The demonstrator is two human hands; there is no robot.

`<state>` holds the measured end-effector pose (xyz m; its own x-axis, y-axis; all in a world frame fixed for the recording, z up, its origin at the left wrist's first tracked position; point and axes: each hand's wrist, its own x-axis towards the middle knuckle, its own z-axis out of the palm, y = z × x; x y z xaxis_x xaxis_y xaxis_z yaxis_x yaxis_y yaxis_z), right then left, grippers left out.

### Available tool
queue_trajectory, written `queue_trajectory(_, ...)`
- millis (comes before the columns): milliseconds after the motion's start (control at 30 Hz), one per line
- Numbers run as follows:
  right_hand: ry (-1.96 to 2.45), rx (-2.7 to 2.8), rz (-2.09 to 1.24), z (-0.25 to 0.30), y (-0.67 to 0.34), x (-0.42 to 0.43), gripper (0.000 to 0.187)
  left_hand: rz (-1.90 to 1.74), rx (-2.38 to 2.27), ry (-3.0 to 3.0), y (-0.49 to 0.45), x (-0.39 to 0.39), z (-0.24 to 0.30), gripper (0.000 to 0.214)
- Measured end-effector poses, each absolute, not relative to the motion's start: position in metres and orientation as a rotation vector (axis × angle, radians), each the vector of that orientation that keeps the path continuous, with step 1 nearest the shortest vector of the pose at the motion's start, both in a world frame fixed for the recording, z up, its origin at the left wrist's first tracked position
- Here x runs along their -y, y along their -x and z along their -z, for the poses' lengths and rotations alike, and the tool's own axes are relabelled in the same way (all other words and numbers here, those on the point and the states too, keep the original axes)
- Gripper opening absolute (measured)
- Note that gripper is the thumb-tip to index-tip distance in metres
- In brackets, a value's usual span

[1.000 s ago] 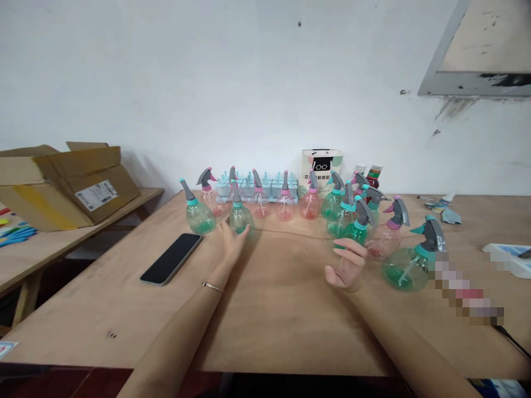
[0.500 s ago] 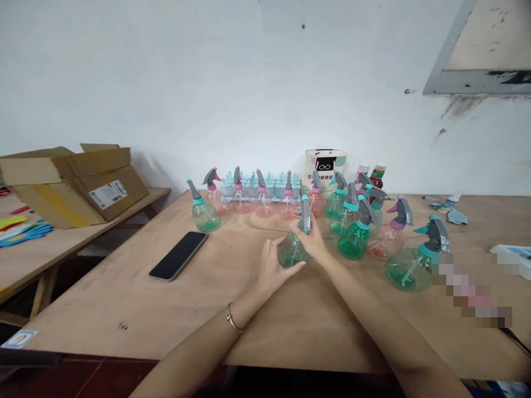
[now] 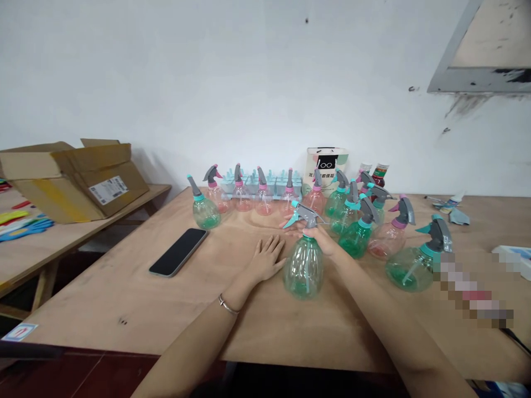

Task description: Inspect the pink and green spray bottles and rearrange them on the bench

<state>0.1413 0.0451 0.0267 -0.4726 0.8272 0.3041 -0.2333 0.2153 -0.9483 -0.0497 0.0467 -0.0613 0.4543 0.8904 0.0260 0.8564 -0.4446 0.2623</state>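
Observation:
A clear green spray bottle [image 3: 303, 271] with a grey and turquoise spray head stands upright before me, its nozzle facing left. My right hand [image 3: 320, 237] is around the bottle's neck from behind, with fingertips showing left of it under the spray head; the bottle partly hides the grip. Just left of the bottle, my left hand [image 3: 267, 260] lies palm down on the wooden table [image 3: 174, 320], fingers stretched out and holding nothing. To the right stand more green bottles, among them one dark green spray bottle [image 3: 354, 240] and a pale green one [image 3: 409, 271].
Pink spray bottles [image 3: 264, 204] form a row at the back, before light blue moulds [image 3: 253, 182]. A phone [image 3: 178, 253] lies left, and one green bottle [image 3: 206, 214] stands behind it. A paper bag [image 3: 326, 174] leans near the wall. A cardboard box [image 3: 91, 182] sits on another table.
My left hand has let go of the spray bottle and come down flat on the table. The bottle has come nearer to me and turned, so its nozzle now faces left.

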Motion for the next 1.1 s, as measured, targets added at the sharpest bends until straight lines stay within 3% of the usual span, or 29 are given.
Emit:
queue_trajectory(167,0.522,1.550,-1.356,-0.022,-0.143,-0.049,0.032,-0.225,-1.538,-2.511,0.049,-0.045,0.058,0.068)
queue_trajectory(400,0.490,1.575,-1.589,-0.018,-0.139,-0.044,0.031,-0.298,-1.529,-2.546,0.051,-0.048,0.068,0.066)
queue_trajectory(567,0.519,1.557,-1.462,-0.015,-0.139,-0.048,0.033,-0.315,-1.518,-2.539,0.051,-0.049,0.071,0.066)
queue_trajectory(833,0.660,1.546,-1.527,-0.010,-0.140,-0.048,0.044,-0.334,-1.520,-2.522,0.050,-0.047,0.068,0.067)
queue_trajectory(1100,0.654,1.637,-1.457,-0.011,-0.136,-0.044,0.039,-0.350,-1.517,-2.515,0.051,-0.048,0.069,0.064)
